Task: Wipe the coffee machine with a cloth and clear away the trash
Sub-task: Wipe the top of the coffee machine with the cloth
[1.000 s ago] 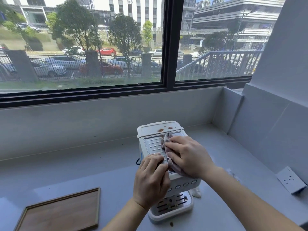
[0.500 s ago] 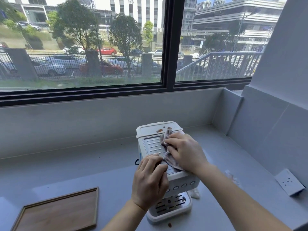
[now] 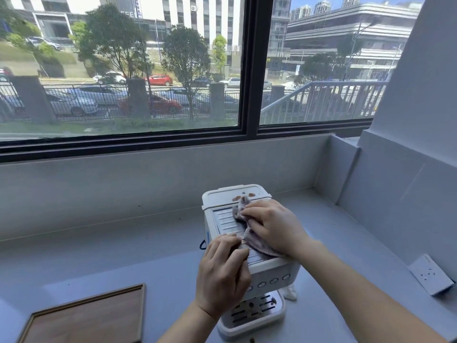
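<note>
A small white coffee machine (image 3: pixel 223 198) stands on the grey counter, its ribbed top facing me. Brown stains (image 3: pixel 243 196) mark the rear lid. My right hand (image 3: pixel 274 226) presses a crumpled grey-purple cloth (image 3: pixel 254 240) flat on the ribbed top, the cloth's tip reaching the stains. Resting on the front left corner of the machine is my left hand (image 3: pixel 222 273), fingers curled over its edge. A small brown crumb (image 3: pixel 252 339) lies on the counter in front of the drip tray (image 3: pixel 252 315). A scrap of white paper (image 3: pixel 290 293) sits by the machine's right side.
A wooden tray (image 3: pixel 86 318) lies at the front left of the counter. A white wall socket (image 3: pixel 430 274) sits on the right wall panel. A low grey wall under the window bounds the counter (image 3: pixel 111 256) at the back.
My right hand has slid the cloth away from me, toward the stained rear lid. My left hand stays on the front corner.
</note>
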